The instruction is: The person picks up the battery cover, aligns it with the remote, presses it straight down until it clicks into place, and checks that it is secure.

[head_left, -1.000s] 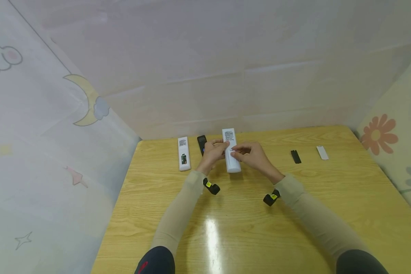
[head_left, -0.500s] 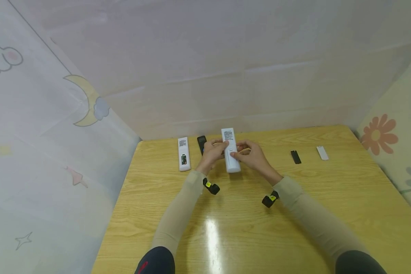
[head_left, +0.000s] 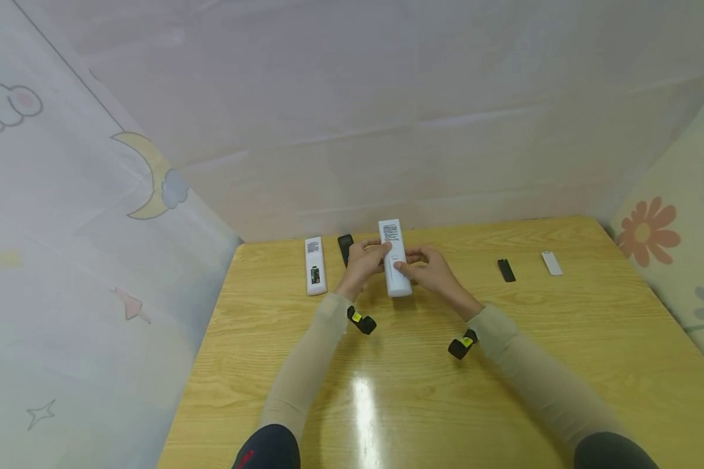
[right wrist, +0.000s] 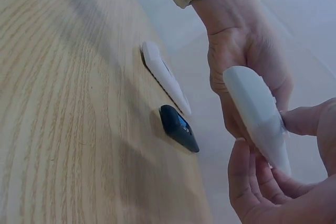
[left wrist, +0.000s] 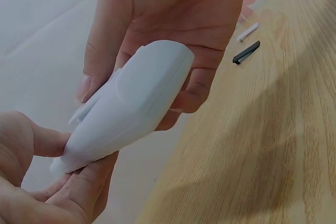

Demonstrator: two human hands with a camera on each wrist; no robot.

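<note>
1. White remote control (head_left: 396, 281): located at the center of the head view, raised above the wooden table (head_left: 410, 391), printed label toward the top of the frame.
2. Left hand (head_left: 364, 262): grasps the remote's left edge, thumb on the labeled face, fingers underneath.
3. Right hand (head_left: 435, 271): grasps the remote's lower right side, thumb pressing the face, fingers curled below.
4. Second white remote (head_left: 315, 276): lies left of center, compartment uncovered.
5. Black remote (head_left: 345, 245): lies between the second white remote and the held unit, partly hidden by the left hand.
6. Black cover (head_left: 506, 270) and white cover (head_left: 552, 264): lie apart at right of frame, black one nearer center.
</note>
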